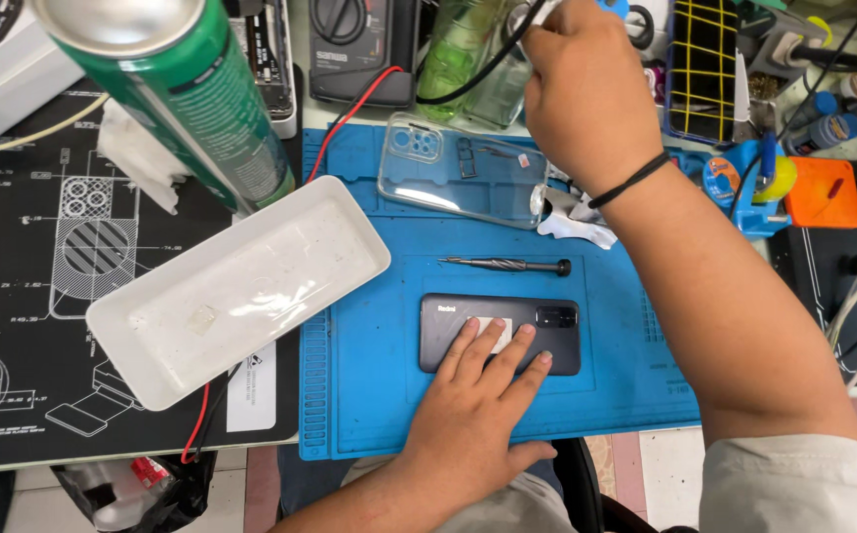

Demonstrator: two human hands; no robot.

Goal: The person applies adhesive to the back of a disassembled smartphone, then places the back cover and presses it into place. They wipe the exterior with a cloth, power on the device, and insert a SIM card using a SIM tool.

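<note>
Left hand, fingers spread flat, pins closed dark phone on blue mat; right hand closed around a cabled tool; screwdriver untouched, clear case off.

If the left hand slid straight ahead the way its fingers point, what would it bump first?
Probably the screwdriver, lying on the blue mat just past the phone that the left hand presses.

Matt blue rubber-like mat; on it a dark phone with a smooth, satin back. At 12 o'clock, a clear glossy plastic case. At 9 o'clock, a white glossy plastic tray. Screwdriver: dull knurled metal. Green spray can: glossy, with a bare metal base.
</note>
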